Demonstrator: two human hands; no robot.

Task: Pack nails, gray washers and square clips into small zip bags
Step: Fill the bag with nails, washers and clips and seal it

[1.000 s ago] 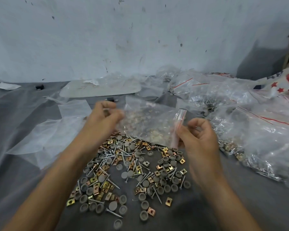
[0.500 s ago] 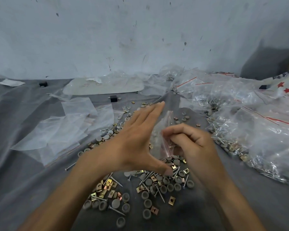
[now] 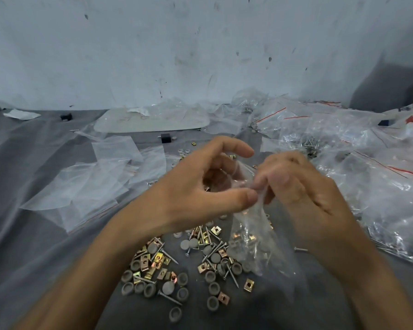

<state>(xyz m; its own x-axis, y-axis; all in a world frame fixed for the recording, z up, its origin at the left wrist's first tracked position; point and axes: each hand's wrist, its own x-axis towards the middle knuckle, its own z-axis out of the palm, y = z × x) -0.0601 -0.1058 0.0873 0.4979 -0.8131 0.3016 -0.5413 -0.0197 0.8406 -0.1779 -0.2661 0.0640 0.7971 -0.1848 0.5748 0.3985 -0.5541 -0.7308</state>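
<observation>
Two hands, one held zip bag.

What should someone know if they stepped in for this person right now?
Hands: left hand and right hand both pinch the top of a bag hanging over the pile.
Done: some clips and nails are in that bag; filled bags lie to the right.
Left: probably zip it shut, then pack the pile's loose nails, washers and clips; empty bags lie to the left.

Gray cloth before me, stained wall behind; sm. black block nr pale oval board, paper scrap far left.
</observation>
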